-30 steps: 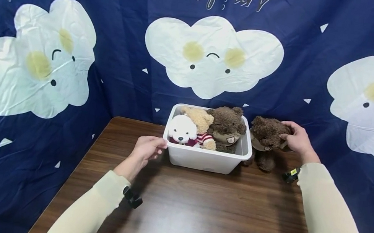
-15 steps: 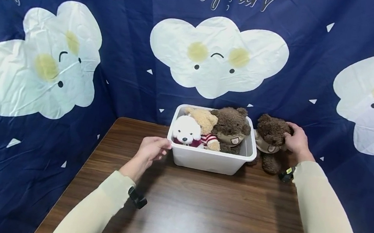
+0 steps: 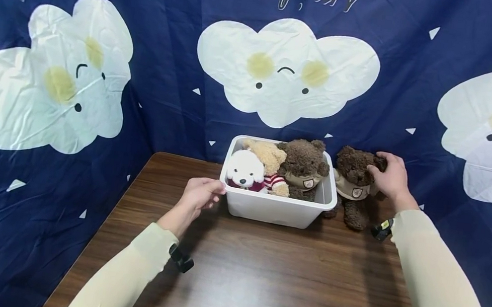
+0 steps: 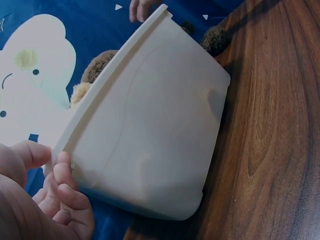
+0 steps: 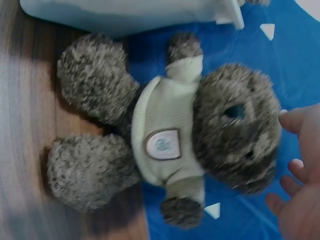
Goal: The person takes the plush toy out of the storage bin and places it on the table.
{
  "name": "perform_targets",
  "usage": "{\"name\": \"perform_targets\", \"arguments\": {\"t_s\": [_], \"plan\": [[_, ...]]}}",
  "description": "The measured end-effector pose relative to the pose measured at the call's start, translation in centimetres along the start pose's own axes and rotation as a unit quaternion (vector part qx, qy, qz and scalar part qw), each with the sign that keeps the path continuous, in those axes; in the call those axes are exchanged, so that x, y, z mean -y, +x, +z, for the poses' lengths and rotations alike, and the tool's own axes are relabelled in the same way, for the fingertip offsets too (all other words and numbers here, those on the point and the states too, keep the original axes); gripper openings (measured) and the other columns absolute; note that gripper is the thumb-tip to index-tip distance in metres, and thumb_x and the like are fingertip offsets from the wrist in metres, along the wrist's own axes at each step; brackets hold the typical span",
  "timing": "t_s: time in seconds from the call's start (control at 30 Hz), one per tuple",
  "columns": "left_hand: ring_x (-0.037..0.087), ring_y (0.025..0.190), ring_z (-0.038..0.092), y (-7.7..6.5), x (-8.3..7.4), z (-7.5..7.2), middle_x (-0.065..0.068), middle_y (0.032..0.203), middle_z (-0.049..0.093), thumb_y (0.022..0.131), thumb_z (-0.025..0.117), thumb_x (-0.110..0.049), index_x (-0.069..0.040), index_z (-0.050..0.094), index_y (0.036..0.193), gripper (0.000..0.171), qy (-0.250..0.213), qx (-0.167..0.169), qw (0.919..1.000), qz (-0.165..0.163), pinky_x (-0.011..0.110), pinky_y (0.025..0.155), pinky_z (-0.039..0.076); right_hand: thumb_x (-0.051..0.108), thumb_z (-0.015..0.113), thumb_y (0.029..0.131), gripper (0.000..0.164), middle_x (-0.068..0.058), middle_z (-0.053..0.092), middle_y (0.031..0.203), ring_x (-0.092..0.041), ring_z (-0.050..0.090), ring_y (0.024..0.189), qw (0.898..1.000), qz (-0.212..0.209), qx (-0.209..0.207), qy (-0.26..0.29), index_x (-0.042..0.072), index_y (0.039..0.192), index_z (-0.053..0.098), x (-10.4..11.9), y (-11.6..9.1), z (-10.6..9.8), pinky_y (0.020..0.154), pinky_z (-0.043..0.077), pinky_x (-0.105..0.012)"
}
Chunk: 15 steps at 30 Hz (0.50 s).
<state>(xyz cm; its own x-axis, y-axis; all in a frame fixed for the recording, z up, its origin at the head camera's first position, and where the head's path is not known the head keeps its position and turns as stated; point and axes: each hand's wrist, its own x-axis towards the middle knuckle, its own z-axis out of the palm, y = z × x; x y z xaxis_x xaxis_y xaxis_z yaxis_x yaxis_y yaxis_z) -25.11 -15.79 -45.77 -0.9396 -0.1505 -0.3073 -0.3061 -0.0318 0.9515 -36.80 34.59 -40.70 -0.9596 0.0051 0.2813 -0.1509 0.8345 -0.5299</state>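
In the head view, my left hand [image 3: 199, 194] pinches the near left corner of a white plastic bin [image 3: 267, 210] between thumb and fingers. The left wrist view shows the thumb above the rim and the fingers under it. Right of the bin, a dark brown teddy bear [image 3: 356, 173] in a beige sweater sits upright on the table against the backdrop. My right hand [image 3: 392, 179] is at the bear's head, its fingers loosely bent. In the right wrist view, the thumb [image 5: 292, 120] reaches the top of the head while the other fingers stand apart from it.
Inside the bin are a white plush dog [image 3: 245, 169], a tan teddy bear [image 3: 268, 155] in red and white stripes, and another dark brown teddy bear [image 3: 302, 160]. A wooden table [image 3: 250, 275] lies under everything. The navy cloth backdrop [image 3: 162, 88] rises behind it and at both sides.
The bear on the right has gone from head tipped forward to sitting upright. My right hand has loosened at its head. The left hand stays on the rim; the view shifted slightly.
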Motion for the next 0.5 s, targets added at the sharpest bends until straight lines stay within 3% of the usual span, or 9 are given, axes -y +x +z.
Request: {"name": "perform_targets", "arguments": {"t_s": [0.23,0.5], "plan": [[0.004,0.051,0.054,-0.1,-0.2,-0.1,-0.004,0.068,0.071,0.085,0.069,-0.01,0.001,0.072,0.105,0.023,0.0,-0.001,1.0,0.002,0.018,0.043,0.04,0.029,0.072,0.096,0.063,-0.032,0.04,0.152,-0.05,0.037,0.14,0.998,-0.046,0.02,0.022,0.0,0.147,0.049,4.3,0.2,-0.8,0.112,0.031,-0.065],[0.005,0.052,0.055,-0.1,-0.2,-0.1,-0.003,0.069,0.072,0.086,0.069,-0.009,0.003,0.073,0.107,0.025,0.01,0.006,0.9999,0.008,0.019,0.044,0.04,0.04,0.07,0.096,0.066,-0.025,0.041,0.154,-0.045,0.043,0.137,0.994,-0.076,0.063,0.044,0.007,0.149,0.049,8.7,0.8,1.8,0.11,0.036,-0.062]]}}
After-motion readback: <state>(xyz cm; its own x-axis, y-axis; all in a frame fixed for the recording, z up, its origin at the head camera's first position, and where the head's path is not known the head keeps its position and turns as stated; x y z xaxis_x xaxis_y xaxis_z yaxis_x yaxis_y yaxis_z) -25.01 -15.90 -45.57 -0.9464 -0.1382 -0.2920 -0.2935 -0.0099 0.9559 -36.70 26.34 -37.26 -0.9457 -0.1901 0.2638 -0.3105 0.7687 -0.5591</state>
